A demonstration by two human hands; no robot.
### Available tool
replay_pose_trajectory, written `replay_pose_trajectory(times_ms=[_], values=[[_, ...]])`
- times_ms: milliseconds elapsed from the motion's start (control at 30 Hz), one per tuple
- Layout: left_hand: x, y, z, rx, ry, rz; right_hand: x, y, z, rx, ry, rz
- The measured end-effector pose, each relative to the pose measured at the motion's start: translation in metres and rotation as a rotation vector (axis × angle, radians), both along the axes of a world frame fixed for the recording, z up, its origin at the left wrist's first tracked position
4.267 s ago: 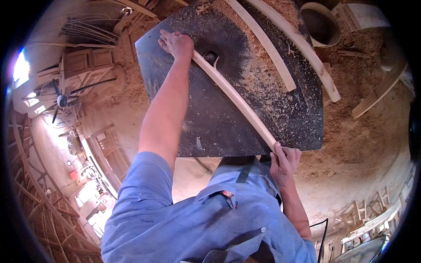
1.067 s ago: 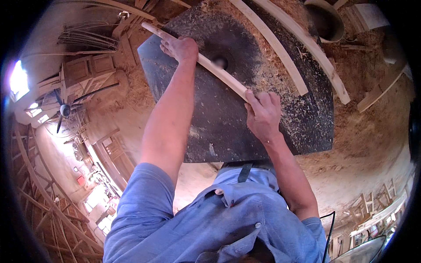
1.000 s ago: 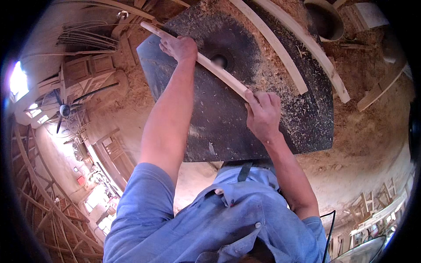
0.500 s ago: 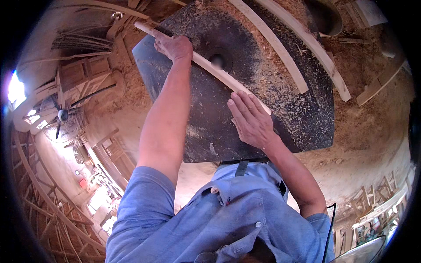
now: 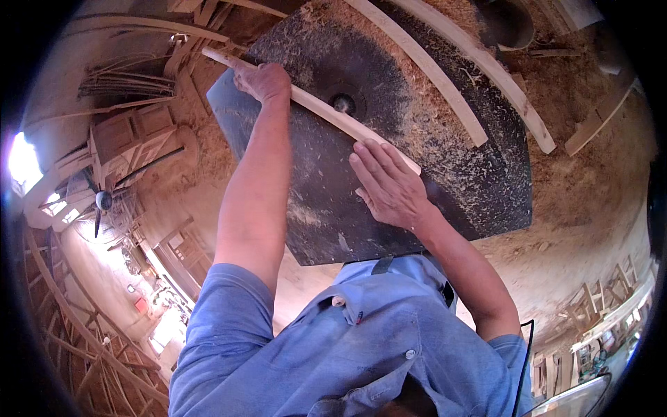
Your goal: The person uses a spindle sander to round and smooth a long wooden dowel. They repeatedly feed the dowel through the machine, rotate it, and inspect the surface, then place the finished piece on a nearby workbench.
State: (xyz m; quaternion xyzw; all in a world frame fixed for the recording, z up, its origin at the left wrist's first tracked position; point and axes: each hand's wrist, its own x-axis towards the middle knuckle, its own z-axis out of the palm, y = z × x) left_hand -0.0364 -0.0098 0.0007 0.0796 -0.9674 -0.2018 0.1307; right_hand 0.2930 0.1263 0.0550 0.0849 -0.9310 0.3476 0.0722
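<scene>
A blue shirt [image 5: 361, 347] fills the near edge, and both bare forearms reach out from it over a dark table [image 5: 326, 222] dusted with sawdust.

The right hand [image 5: 389, 184] lies nearest on the table, palm down, fingers straight and close together, pressing flat on the near end of a thin, curved wooden strip [image 5: 326, 111]. It grips nothing; the fingertips rest on the strip and the heel of the hand on the table just beside it.

The strip runs from that hand up and to the left across the table, passing just beside a round metal spindle [image 5: 342, 104] that stands in the middle of the table, in a patch swept darker than the rest.

The left hand [image 5: 262, 80] is farther out, at the table's far left corner, fingers curled down over the strip and holding it against the surface. The strip's far end juts past this hand and over the table edge.

Beyond the spindle, toward the table's far right side, two more long curved strips [image 5: 445, 83] lie side by side amid thicker sawdust. Past the far edge of the table a dark round bucket [image 5: 507, 24] sits on the sawdust-covered floor [image 5: 583, 181], with loose wooden offcuts [image 5: 597, 121] near it.
</scene>
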Motion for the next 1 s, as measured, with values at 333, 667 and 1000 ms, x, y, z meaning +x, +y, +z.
replay_pose_trajectory(times_ms=[333,667,1000], values=[[-0.013,-0.003,0.011,0.204,-0.111,0.018,-0.015,-0.007,-0.004,-0.010,-0.004,0.006],[-0.024,-0.011,0.021,0.202,-0.098,-0.032,-0.035,-0.014,0.000,-0.005,-0.020,0.030],[-0.047,-0.019,0.022,0.232,-0.143,0.003,-0.054,-0.020,0.000,-0.066,-0.055,0.046]])
